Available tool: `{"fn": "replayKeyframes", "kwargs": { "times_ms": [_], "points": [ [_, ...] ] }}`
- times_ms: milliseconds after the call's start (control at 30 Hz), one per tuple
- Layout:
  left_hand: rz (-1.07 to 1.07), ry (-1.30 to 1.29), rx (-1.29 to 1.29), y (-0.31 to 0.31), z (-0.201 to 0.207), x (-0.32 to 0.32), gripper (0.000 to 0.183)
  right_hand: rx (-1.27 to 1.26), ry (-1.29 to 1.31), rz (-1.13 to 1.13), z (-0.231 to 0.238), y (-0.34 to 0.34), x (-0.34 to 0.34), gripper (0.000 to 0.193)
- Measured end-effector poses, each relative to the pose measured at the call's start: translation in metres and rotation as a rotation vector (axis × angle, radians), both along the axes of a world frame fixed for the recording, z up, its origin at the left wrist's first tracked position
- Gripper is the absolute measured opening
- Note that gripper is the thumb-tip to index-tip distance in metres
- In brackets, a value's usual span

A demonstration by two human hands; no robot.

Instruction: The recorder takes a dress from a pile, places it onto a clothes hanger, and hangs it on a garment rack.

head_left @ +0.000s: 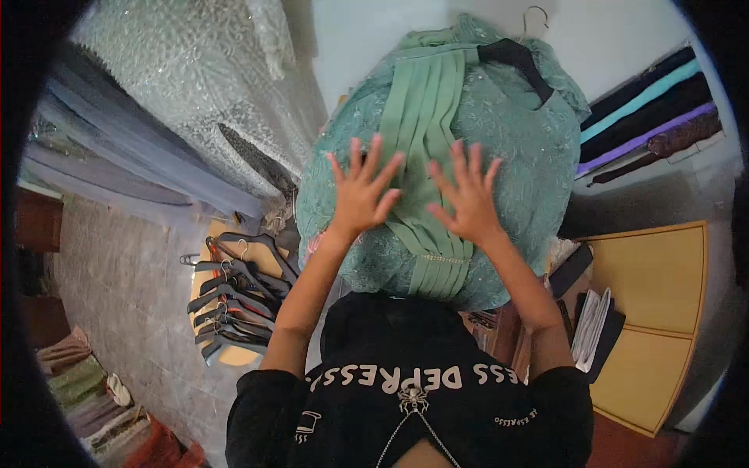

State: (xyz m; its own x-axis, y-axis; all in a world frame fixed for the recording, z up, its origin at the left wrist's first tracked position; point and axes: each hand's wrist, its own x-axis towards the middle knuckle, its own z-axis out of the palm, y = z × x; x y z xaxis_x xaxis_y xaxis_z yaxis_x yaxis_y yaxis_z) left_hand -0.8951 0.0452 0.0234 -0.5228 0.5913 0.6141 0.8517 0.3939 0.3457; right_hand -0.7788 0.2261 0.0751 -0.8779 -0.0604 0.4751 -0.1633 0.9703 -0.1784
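Note:
A teal lace garment (515,156) hangs in front of me on a black hanger (519,58) with a metal hook. A band of pleated green fabric (425,125) runs down its middle. My left hand (360,191) lies flat on the lace just left of the pleats, fingers spread. My right hand (468,195) rests flat on the pleats' right edge, fingers also spread. Neither hand grips anything.
Pale sequinned and grey-blue garments (179,101) hang at the left. A pile of black hangers (234,292) lies on a yellow stool at lower left. A yellow cabinet (663,312) stands at right, with folded dark fabrics (647,117) stacked above it. Folded cloth (86,390) is piled at bottom left.

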Motion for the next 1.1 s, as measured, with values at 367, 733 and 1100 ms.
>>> {"fn": "replayKeyframes", "kwargs": {
  "times_ms": [367, 733, 1100],
  "points": [
    [0.204, 0.268, 0.041, 0.035, 0.045, -0.085, 0.058, -0.039, 0.321, -0.834, 0.004, 0.108, 0.036, 0.059],
    [0.142, 0.406, -0.164, 0.131, 0.081, -0.16, 0.048, 0.369, -0.012, -0.076, -0.046, 0.031, 0.061, 0.049],
    [0.071, 0.448, -0.002, 0.142, 0.101, -0.171, 0.054, 0.014, 0.0, -0.801, -0.046, 0.105, 0.089, 0.059]
  ]
}}
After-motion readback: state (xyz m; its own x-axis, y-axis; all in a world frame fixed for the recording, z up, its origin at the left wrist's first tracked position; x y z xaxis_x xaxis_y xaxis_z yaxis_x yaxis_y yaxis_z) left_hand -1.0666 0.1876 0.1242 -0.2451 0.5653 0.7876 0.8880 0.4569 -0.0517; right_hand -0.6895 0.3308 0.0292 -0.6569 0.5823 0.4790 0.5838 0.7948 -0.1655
